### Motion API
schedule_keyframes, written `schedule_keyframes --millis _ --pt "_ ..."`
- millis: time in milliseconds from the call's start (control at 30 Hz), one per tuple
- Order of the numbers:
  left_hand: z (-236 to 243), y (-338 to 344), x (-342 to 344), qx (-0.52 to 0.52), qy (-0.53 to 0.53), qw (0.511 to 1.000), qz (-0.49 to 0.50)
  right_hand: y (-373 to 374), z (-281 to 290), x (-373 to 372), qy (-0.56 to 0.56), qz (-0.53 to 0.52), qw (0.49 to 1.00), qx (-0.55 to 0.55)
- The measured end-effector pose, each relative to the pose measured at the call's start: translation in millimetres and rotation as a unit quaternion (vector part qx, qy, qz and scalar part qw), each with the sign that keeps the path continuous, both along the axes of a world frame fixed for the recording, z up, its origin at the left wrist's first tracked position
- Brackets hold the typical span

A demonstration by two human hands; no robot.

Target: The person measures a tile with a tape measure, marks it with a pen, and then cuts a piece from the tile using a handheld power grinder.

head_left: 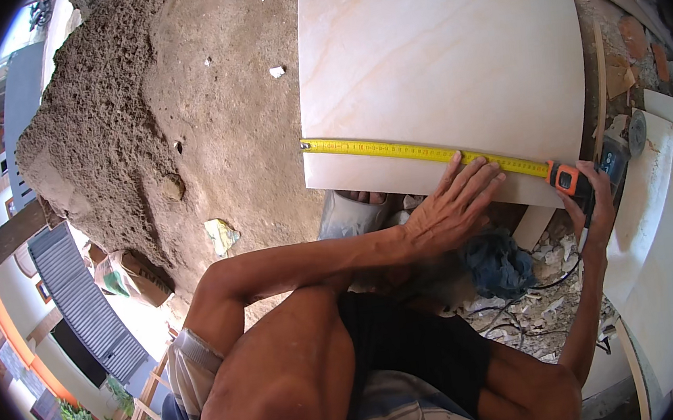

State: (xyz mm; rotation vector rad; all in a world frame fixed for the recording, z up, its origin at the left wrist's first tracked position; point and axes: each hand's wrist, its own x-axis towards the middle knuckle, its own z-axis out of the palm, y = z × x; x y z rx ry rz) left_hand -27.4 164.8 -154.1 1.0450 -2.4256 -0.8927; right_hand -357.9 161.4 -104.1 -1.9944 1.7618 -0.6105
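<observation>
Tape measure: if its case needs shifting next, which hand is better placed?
Right, most likely: the right hand already grips the orange-and-black case, while the left hand is spread with its fingers over the yellow blade, away from the case.

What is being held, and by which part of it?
The right hand holds the tape measure by its case; the left hand merely touches its yellow blade.

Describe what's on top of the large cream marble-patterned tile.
A yellow tape-measure blade crosses the tile, the left hand on it; the right hand holds its orange-and-black case at the right edge. The surface beneath blade and hand is hidden.
</observation>
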Motion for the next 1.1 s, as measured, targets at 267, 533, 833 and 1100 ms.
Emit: schedule_keyframes --millis 267,533,833,1100 --pt "0.9 -2.2 2.5 -0.014 -0.011 1.0 -0.017 -2.9 2.8 1.2 -0.002 0.007 1.0 0.004" --pt "-3.4 -4.9 8.7 -0.031 -0.064 0.996 -0.048 2.0 12.1 -5.1 0.029 0.014 0.998 0.053" --pt "-7.0 -2.0 5.6 -0.112 -0.135 0.983 -0.054 -2.2 14.9 -1.1 0.092 0.016 0.995 -0.02" --pt "-12.8 0.5 -1.4 -0.205 -0.207 0.954 -0.066 40.4 -17.6 76.2 -0.335 -0.095 0.937 0.013"
